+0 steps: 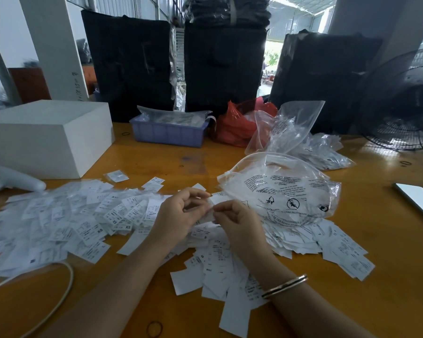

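Note:
My left hand (181,211) and my right hand (239,223) meet over the middle of the wooden table (388,276). Between them they pinch a small white label (211,208) by its edges with curled fingers. A wide heap of white size labels (78,220) spreads to the left, many printed XS. More loose labels (225,272) lie under and in front of my hands. A clear printed plastic bag (279,191) lies just right of my hands on another pile of labels (327,242).
A white box (47,137) stands at the left, a white handheld device (12,180) beside it. A blue tray (169,134), a red bag (237,125) and clear bags (286,128) sit behind. A phone (418,200) lies right, a fan (405,103) behind it. A cable (59,298) curves front left.

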{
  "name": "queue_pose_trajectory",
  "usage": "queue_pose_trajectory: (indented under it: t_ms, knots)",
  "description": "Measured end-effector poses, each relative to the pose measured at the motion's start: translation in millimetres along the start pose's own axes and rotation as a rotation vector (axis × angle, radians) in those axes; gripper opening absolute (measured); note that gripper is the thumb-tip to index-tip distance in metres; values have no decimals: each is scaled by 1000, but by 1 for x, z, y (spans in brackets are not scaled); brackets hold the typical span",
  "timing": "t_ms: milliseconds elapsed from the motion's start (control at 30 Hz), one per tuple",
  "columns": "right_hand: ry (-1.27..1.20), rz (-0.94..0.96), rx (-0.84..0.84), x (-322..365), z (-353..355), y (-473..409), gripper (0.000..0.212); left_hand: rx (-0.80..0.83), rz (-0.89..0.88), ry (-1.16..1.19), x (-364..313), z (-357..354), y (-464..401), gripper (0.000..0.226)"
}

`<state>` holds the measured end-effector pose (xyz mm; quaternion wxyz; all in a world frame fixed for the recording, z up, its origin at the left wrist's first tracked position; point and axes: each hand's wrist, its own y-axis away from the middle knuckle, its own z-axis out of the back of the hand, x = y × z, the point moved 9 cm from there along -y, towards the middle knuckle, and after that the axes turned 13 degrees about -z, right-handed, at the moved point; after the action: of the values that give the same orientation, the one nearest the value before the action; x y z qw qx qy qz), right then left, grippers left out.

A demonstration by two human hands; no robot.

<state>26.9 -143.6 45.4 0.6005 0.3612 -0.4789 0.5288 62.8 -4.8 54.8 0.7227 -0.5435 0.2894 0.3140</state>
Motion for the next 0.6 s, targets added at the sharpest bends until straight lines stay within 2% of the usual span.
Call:
queue_pose_trajectory:
  t_ms: [100, 233, 300, 400, 533, 600]
  knots:
    - [162, 97, -29, 6, -1, 3, 14, -12, 25, -15, 2, 4, 0, 15]
    - [335, 259, -70, 17, -6, 11, 28, -46, 84, -30, 7, 10, 1, 13]
    - [367, 292, -90, 19, -7, 12, 28, -52, 102, -16, 6, 10, 1, 18]
    - [279, 232, -112, 15, -1, 7, 23, -6, 112, 42, 3, 3, 2, 33]
    - [124, 123, -101, 7, 8, 0, 25, 60, 109, 79, 3, -3, 3, 17]
    - [190, 162, -98, 11, 7, 0, 25, 78, 69, -21, 0, 0, 1, 30]
